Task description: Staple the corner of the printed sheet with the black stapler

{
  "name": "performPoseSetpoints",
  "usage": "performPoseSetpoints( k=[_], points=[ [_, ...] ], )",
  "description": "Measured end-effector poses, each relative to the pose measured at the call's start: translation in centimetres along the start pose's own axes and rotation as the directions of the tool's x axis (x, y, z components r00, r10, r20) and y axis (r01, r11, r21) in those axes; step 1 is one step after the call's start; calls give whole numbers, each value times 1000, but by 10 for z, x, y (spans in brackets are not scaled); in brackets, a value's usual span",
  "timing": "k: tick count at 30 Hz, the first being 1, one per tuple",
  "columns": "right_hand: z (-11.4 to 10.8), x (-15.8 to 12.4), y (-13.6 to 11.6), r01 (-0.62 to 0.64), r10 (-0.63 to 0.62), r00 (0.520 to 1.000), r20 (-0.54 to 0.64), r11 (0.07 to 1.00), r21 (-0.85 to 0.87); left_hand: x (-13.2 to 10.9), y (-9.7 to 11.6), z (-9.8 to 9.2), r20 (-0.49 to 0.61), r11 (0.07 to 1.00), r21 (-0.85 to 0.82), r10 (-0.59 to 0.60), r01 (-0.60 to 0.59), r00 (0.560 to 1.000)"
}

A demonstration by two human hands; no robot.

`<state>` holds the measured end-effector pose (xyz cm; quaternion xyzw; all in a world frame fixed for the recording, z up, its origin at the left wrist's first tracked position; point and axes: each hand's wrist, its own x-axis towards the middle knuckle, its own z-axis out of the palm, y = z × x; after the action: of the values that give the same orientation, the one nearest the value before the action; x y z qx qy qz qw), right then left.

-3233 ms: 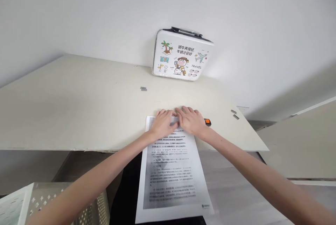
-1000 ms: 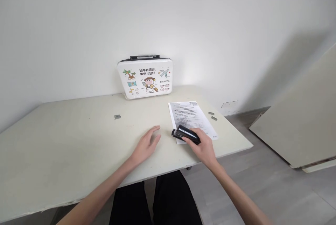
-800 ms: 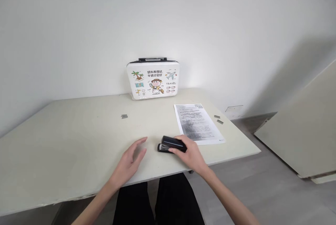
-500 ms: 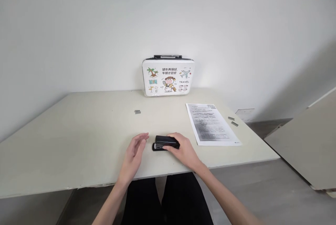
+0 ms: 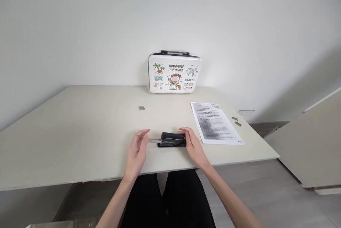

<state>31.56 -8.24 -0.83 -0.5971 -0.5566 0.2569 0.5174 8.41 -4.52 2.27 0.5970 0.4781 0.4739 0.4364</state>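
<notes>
A black stapler lies lengthwise on the table near its front edge. From its left end a thin metal staple tray sticks out toward my left hand. My right hand is curled around the stapler's right end, where a bit of red shows beside the fingers. My left hand is just left of the tray's tip, fingers apart and curved, holding nothing. Whether a fingertip touches the tray, I cannot tell.
Strips of staples lie farther back on the table. To the right is a printed sheet of paper, with more staple strips near the table's right edge. A white cartoon-printed case stands against the wall.
The metal tray has come out of the stapler's left end. My right hand has shifted from the stapler's side to its right end. The camera view has shifted slightly.
</notes>
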Motion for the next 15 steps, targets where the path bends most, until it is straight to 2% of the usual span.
performPoseSetpoints(
  k=[4, 7, 12, 15],
  points=[
    [-3, -2, -6, -17, 17, 1000, -7, 1000, 10, -3, 2, -1, -124, 997, 70, 29, -20, 992],
    [-4, -4, -10, -39, 39, 999, 4, 999, 23, -4, 3, -1, -121, 996, 88, 39, -29, 992],
    [-4, -5, -16, 3, -7, 989, 151, 1000, 24, -1, 1, 0, -105, 998, 47, 51, -46, 993],
    [-4, -5, -16, 15, -22, 990, 138, 999, 48, 1, 0, 0, -98, 999, 4, 37, -37, 994]
  ],
)
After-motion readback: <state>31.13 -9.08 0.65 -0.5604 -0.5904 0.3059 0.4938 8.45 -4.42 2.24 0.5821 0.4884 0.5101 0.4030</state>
